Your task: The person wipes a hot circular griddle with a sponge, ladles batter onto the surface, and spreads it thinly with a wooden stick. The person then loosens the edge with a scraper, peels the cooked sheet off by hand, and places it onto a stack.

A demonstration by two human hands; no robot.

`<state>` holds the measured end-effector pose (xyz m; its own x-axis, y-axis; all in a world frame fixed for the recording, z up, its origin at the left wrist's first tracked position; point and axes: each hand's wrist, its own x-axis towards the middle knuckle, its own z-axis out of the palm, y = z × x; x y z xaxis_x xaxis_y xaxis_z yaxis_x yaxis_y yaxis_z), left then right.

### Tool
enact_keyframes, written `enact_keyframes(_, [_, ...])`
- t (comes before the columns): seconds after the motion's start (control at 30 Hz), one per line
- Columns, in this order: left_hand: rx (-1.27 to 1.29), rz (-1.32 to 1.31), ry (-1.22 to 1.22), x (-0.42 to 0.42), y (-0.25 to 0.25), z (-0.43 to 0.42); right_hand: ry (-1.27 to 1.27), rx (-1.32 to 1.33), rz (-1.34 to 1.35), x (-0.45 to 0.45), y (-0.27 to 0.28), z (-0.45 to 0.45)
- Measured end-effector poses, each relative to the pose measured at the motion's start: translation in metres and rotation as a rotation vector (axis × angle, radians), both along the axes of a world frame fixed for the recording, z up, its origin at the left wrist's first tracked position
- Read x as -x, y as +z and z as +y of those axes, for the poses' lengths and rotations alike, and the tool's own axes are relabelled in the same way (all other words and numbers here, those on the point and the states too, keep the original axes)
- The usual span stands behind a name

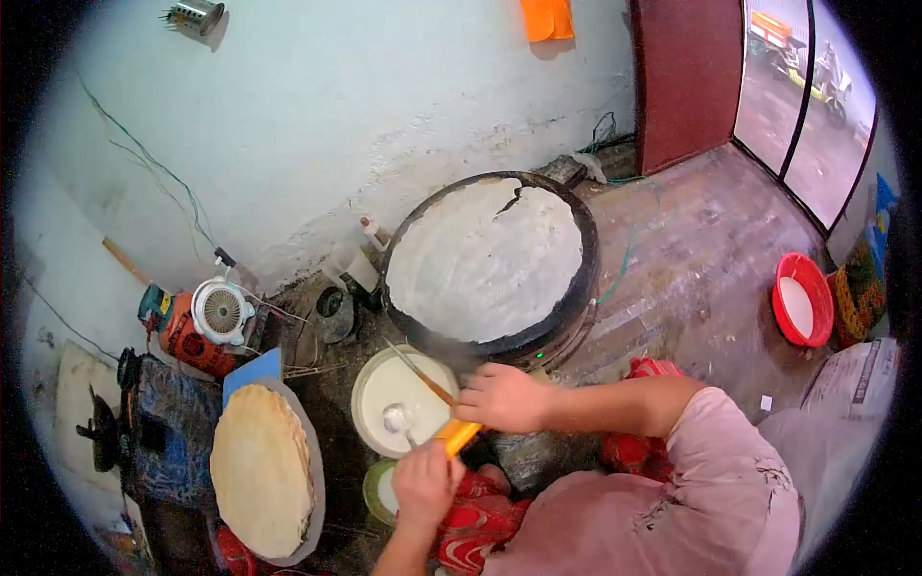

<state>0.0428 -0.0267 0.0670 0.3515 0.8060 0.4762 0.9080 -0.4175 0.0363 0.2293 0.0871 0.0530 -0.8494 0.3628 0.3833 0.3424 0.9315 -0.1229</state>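
Observation:
My right hand is closed around a long, thin spatula-like tool, which slants across the tub of white batter. My left hand is lower and nearer to me, its fingers curled on a yellow tool. That tool spans the gap to my right hand, and its full shape is hidden. A metal ladle rests in the batter, its handle running towards my left hand. Beyond the tub, a thin pale flatbread with a tear at its far edge covers most of a round black griddle.
A stack of round flatbreads lies on a board at left. Behind it are an orange blower and cables. A green bowl sits beside the tub. At right stand a red basin and sacks, near a glass door.

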Motion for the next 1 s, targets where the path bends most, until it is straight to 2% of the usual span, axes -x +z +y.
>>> enact_keyframes(0.07, [0.042,-0.061,0.018,-0.017,-0.003,0.007,-0.012,0.043,-0.094,-0.027,-0.009,0.015])
enact_keyframes(0.13, [0.113,-0.110,0.075,-0.022,-0.005,0.008,-0.215,0.472,-0.076,-0.060,-0.011,0.041])
enact_keyframes(0.2, [0.204,-0.136,0.182,-0.013,-0.012,-0.007,-0.537,0.404,0.011,-0.104,-0.039,0.087])
enact_keyframes(0.23, [0.222,-0.067,0.230,-0.007,-0.018,-0.016,-0.767,0.421,-0.088,-0.124,-0.034,0.111])
enact_keyframes(0.3, [0.272,-0.053,0.338,-0.003,-0.016,-0.030,-0.875,0.231,0.029,-0.176,-0.065,0.169])
enact_keyframes(0.33, [0.021,-0.034,0.311,-0.010,-0.014,-0.024,-0.923,0.148,0.071,-0.195,-0.075,0.192])
enact_keyframes(0.4, [0.211,-0.208,0.463,-0.011,-0.032,-0.037,-0.984,0.085,0.082,-0.214,-0.076,0.230])
enact_keyframes(0.5, [0.200,-0.273,0.568,-0.024,-0.042,-0.028,-1.125,0.121,-0.004,-0.214,-0.068,0.271])
enact_keyframes(0.67, [0.174,-0.200,0.507,-0.038,-0.033,0.003,-1.089,0.031,0.017,-0.213,-0.083,0.323])
enact_keyframes(0.73, [0.185,-0.183,0.517,-0.038,-0.039,0.005,-1.115,0.039,-0.061,-0.211,-0.088,0.334])
enact_keyframes(1.0, [0.197,-0.195,0.526,-0.037,-0.038,0.014,-0.944,0.023,-0.172,-0.220,-0.086,0.316])
